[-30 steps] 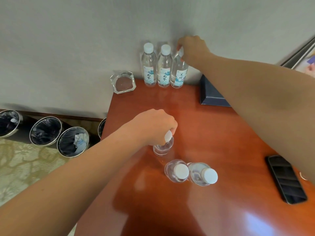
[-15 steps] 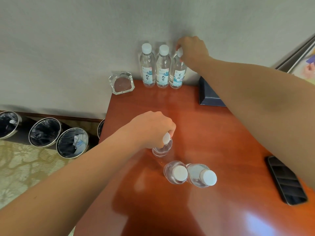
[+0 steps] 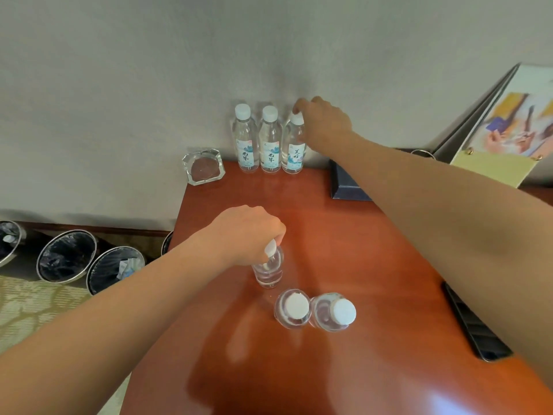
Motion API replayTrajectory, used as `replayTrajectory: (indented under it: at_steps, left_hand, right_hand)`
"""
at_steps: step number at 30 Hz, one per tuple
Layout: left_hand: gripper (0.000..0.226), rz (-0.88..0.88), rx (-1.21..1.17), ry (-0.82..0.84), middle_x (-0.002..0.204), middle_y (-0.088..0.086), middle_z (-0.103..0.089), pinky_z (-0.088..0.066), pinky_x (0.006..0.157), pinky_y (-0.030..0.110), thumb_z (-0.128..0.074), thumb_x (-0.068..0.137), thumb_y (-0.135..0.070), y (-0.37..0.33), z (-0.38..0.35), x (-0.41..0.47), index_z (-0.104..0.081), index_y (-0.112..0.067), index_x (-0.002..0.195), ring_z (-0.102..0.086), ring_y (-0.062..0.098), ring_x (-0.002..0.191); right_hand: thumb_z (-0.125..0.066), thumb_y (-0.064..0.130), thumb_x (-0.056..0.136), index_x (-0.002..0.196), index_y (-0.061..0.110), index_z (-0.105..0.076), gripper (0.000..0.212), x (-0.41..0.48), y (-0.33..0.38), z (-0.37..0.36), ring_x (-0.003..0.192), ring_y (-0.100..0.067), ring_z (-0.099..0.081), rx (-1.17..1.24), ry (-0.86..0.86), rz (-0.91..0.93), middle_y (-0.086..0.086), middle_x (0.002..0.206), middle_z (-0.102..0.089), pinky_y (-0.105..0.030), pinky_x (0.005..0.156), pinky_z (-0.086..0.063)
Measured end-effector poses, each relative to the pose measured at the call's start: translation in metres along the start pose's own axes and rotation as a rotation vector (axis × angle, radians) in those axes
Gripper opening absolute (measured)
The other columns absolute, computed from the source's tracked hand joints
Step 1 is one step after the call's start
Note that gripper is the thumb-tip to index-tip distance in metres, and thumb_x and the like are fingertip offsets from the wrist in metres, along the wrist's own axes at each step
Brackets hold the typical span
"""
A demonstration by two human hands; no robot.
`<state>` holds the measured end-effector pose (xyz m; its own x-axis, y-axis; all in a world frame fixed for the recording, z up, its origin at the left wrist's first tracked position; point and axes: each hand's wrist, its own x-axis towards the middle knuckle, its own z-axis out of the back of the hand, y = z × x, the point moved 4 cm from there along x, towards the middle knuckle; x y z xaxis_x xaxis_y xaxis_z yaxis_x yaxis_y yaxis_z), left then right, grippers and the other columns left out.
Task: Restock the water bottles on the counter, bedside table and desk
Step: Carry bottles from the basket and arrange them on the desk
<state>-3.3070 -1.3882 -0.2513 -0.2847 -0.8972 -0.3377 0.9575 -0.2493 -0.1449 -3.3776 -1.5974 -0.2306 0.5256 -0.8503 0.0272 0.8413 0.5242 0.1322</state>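
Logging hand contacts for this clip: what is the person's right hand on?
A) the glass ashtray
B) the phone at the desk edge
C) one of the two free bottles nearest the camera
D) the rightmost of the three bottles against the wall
D: the right hand curls its fingers at the cap of the rightmost wall bottle, while the left hand grips the cap of a nearer bottle.
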Motion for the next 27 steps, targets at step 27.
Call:
replayTrajectory:
  at_steps: [27]
  left_hand:
    - [0.019,0.008,-0.088,0.119,0.080,-0.016,-0.053,-0.050,0.065,0.032,-0.066,0.076,-0.024,-0.025,-0.022,-0.073,-0.056,-0.038,0.083,-0.060,0.015,0.084]
  right_hand:
    - [-0.072,0.059,0.071,0.114,0.025,-0.057,0.057,-0.231,0.084,-0.018,0.078,-0.015,-0.069,-0.196,0.812,0.294,0.003,0.081,-0.073,-0.027,0.059,-0.047]
